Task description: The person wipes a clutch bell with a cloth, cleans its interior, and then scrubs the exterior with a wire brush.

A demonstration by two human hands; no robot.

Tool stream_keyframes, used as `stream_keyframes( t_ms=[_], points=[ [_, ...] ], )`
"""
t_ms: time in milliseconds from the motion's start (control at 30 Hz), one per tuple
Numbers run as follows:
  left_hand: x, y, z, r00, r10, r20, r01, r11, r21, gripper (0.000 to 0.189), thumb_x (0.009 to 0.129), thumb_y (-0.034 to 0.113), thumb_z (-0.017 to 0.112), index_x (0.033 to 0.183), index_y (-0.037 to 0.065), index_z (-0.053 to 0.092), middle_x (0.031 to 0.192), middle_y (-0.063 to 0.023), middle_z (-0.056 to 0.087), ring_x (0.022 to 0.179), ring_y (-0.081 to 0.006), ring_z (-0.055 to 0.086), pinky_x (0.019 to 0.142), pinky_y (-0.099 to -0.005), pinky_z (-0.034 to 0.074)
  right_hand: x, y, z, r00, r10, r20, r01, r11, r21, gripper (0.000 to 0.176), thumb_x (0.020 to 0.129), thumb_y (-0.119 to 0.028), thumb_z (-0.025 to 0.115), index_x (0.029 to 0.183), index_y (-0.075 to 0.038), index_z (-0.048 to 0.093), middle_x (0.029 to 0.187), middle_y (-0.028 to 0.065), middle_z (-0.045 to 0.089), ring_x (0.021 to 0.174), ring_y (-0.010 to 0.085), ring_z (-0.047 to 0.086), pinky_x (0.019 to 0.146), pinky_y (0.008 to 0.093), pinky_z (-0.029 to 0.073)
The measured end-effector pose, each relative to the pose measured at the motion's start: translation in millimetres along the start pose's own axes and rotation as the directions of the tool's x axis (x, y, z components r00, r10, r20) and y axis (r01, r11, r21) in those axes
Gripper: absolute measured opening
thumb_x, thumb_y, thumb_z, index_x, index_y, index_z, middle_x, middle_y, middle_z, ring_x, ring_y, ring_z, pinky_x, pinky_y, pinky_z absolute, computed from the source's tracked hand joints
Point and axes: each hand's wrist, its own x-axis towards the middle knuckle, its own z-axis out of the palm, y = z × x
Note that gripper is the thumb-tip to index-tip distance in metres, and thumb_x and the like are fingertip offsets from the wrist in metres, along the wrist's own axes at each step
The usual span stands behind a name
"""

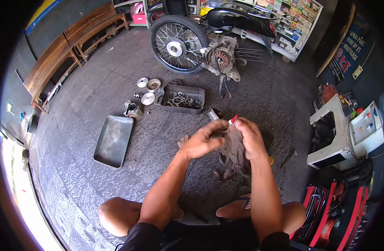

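My left hand [202, 141] and my right hand [249, 138] are raised together over the floor, both closed around a dirty grey rag [233, 148] that hangs down between them. My right hand also pinches a small tube with a red cap [233, 120] at its fingertips. A metal part [213, 114] sticks out just above my left hand; how it is held is hidden. My bare knees and a sandal [243, 202] show below.
A grey metal tray [114, 140] lies on the floor to the left. A dark tray of small parts [180, 99] and round metal discs [148, 98] sit ahead. A motorcycle rear wheel and engine [179, 44] stand beyond. Wooden benches [54, 58] left, white stool [332, 134] and red toolbox [321, 209] right.
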Motion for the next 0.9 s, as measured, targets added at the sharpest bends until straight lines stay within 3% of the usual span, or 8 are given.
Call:
stream_keyframes(
  t_ms=[167,300,333,433,600,700,800,900],
  points=[
    [5.0,-7.3,2.9,0.994,-0.096,0.060,0.071,0.942,0.328,0.021,0.092,0.015,0.063,0.104,-0.001,0.066,0.089,-0.0119,0.067,0.081,-0.0130,0.060,0.075,-0.0334,0.050,6.7,-15.3,-40.5,0.999,-0.023,0.031,0.031,0.961,-0.274,0.012,0.096,-0.018,0.062,0.093,-0.007,0.066,0.089,-0.0024,0.065,0.078,0.0070,0.058,0.073,0.0240,0.047],
    [10.6,-1.7,34.4,0.979,0.197,0.050,-0.190,0.799,0.570,0.017,0.095,0.015,0.055,0.094,0.001,0.065,0.087,-0.0210,0.069,0.081,-0.0369,0.068,0.074,-0.0448,0.051,9.9,-21.0,-20.1,0.956,0.207,-0.206,-0.146,0.950,0.277,0.017,0.097,-0.020,0.056,0.090,-0.005,0.061,0.079,0.0022,0.064,0.070,0.0176,0.061,0.074,0.0369,0.055],
    [9.1,2.2,47.1,0.993,0.117,-0.016,-0.082,0.780,0.620,0.020,0.097,0.022,0.056,0.096,0.004,0.065,0.096,-0.0299,0.067,0.088,-0.0496,0.064,0.078,-0.0541,0.051,17.5,-11.2,-25.9,0.947,0.241,-0.214,-0.131,0.893,0.430,0.018,0.098,-0.020,0.054,0.086,-0.006,0.057,0.074,0.0028,0.061,0.068,0.0186,0.060,0.072,0.0377,0.055],
    [6.8,17.1,73.5,0.984,-0.151,-0.093,0.167,0.616,0.770,0.024,0.097,0.027,0.057,0.098,0.004,0.064,0.095,-0.0306,0.068,0.083,-0.0493,0.066,0.077,-0.0575,0.051,43.2,0.8,-48.3,0.888,0.361,-0.285,-0.125,0.786,0.606,0.024,0.097,-0.018,0.049,0.075,-0.010,0.044,0.061,0.0026,0.047,0.055,0.0182,0.052,0.055,0.0356,0.049],
    [-27.7,10.2,119.3,0.980,0.195,-0.029,-0.068,0.472,0.879,0.030,0.098,0.033,0.058,0.090,0.005,0.065,0.077,-0.0255,0.068,0.071,-0.0431,0.068,0.065,-0.0518,0.056,67.5,-14.9,-124.9,0.515,0.057,-0.855,0.098,0.987,0.126,0.022,0.091,-0.020,0.051,0.072,-0.012,0.043,0.059,0.0044,0.040,0.042,0.0162,0.036,0.039,0.0331,0.030],
    [-57.7,24.8,102.3,0.972,-0.229,-0.049,0.182,0.603,0.777,0.041,0.099,0.045,0.054,0.093,0.006,0.067,0.082,-0.0245,0.069,0.078,-0.0425,0.069,0.072,-0.0523,0.056,51.3,-85.4,-219.0,0.522,-0.097,-0.847,0.174,0.985,-0.005,0.025,0.093,-0.024,0.049,0.071,-0.018,0.039,0.059,-0.0004,0.033,0.043,0.0126,0.028,0.040,0.0301,0.023],
    [-38.5,-2.8,97.7,0.927,-0.273,0.258,-0.062,0.566,0.822,0.047,0.097,0.052,0.053,0.098,0.008,0.069,0.085,-0.0236,0.070,0.085,-0.0415,0.069,0.078,-0.0520,0.055,49.2,-116.8,-215.5,0.523,-0.072,-0.849,0.129,0.992,-0.005,0.029,0.092,-0.022,0.050,0.067,-0.018,0.036,0.057,-0.0019,0.028,0.042,0.0112,0.025,0.040,0.0285,0.020],
    [-36.0,-47.9,83.0,0.936,-0.340,0.093,0.112,0.537,0.836,0.038,0.096,0.044,0.055,0.104,0.011,0.072,0.094,-0.0200,0.072,0.092,-0.0382,0.070,0.082,-0.0501,0.056,38.4,-123.1,-224.0,0.521,-0.053,-0.852,0.111,0.994,0.007,0.028,0.091,-0.020,0.052,0.068,-0.018,0.036,0.057,-0.0022,0.028,0.042,0.0115,0.025,0.040,0.0282,0.019]
  ],
)
